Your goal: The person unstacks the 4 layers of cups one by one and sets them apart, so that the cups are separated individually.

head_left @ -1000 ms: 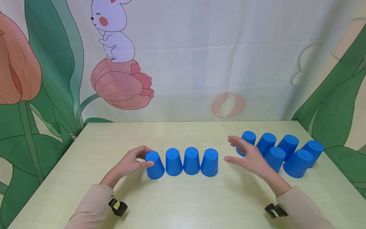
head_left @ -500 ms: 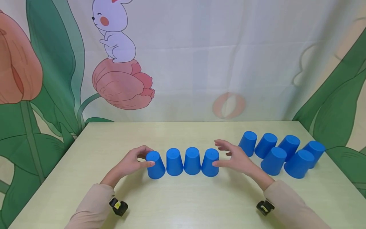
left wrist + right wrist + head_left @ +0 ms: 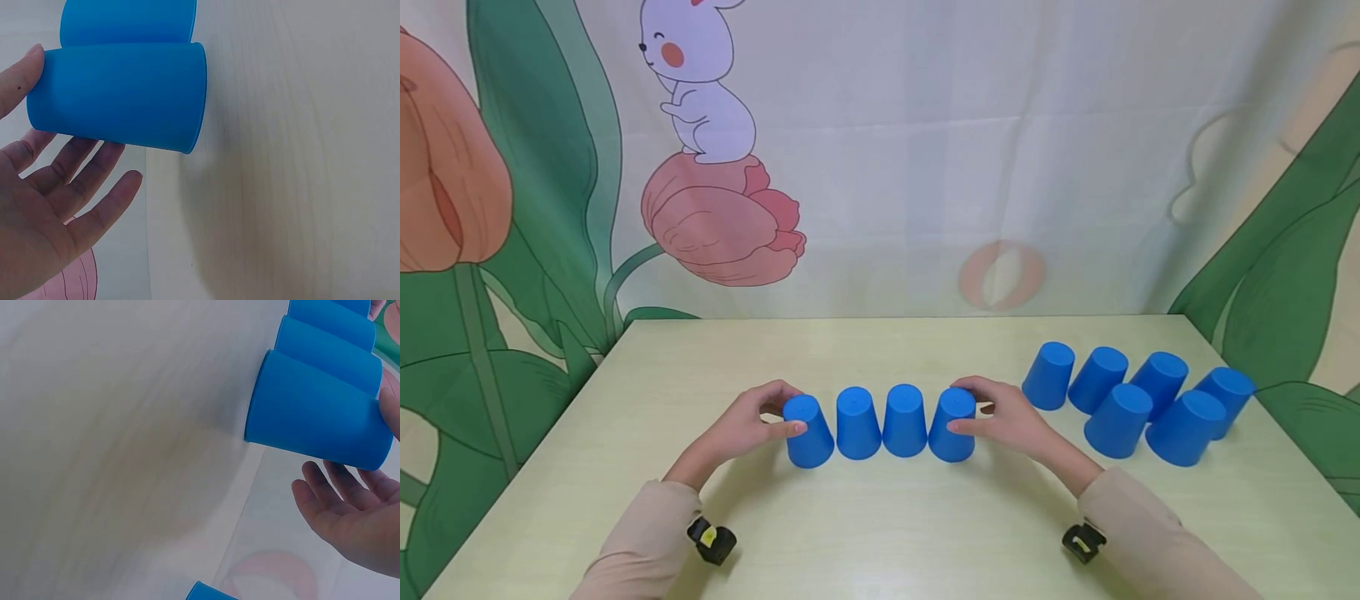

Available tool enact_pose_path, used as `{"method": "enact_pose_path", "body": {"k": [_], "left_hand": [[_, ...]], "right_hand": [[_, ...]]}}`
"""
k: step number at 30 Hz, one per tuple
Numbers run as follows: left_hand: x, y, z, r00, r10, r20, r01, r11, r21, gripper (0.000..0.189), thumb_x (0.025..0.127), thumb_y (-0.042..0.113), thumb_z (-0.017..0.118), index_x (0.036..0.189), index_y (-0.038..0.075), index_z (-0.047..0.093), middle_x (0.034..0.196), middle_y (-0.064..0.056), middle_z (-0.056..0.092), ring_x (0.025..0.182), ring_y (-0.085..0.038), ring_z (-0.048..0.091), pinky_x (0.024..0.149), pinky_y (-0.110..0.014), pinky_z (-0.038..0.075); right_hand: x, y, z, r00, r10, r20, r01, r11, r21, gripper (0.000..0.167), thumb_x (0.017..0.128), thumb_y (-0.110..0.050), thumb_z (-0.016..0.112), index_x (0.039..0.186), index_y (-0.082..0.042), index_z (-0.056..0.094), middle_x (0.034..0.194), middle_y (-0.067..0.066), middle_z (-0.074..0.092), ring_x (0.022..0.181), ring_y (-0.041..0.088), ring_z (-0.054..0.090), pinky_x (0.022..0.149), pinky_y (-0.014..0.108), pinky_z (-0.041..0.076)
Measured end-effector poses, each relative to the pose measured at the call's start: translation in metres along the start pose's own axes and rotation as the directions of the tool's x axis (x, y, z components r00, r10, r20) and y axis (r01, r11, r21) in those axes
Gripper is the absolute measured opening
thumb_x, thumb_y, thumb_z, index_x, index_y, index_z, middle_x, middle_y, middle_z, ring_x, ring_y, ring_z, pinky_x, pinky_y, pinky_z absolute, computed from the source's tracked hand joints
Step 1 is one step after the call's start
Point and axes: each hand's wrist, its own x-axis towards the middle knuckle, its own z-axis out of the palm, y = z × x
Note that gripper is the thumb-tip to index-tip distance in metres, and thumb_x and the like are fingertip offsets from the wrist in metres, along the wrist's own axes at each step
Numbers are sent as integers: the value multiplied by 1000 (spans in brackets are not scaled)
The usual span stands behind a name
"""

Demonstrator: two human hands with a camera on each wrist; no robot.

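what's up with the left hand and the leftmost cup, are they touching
Touching: the left wrist view shows the thumb of the left hand against the leftmost cup near its closed end, with no visible gap between them.

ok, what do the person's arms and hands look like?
Left sleeve and right sleeve: long, plain beige. Left wrist unit and right wrist unit: small, black, boxy; yellow patch on the left one. Left hand and right hand: bare.

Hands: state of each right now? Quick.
Left hand: holding the leftmost blue cup, between thumb and fingers.
Right hand: holding the right-end blue cup of the row of four, same grip.
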Motion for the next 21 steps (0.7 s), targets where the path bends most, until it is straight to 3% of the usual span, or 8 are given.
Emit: {"method": "enact_pose_path", "body": {"k": [10, 21], "left_hand": [[0, -2, 0, 1000, 0, 0, 0, 1000, -1, 42, 81, 24, 70, 114, 4, 54, 105, -8, 60, 97, -26, 56, 82, -43, 47], [0, 1, 0, 1000, -7, -4, 7, 1000, 2, 41, 80, 26, 70, 113, 5, 55, 104, -8, 60, 97, -25, 56, 83, -42, 47]], "right_hand": [[-14, 2, -15, 999, 15, -41, -15, 1000, 1, 57, 78, -34, 71, 123, -5, 52, 116, 13, 58, 105, 31, 55, 86, 45, 46], [-36, 6, -46, 987, 108, -117, -114, 992, -50, 62, 79, -36, 69, 127, -2, 48, 120, 19, 55, 104, 34, 55, 83, 45, 47]]}}
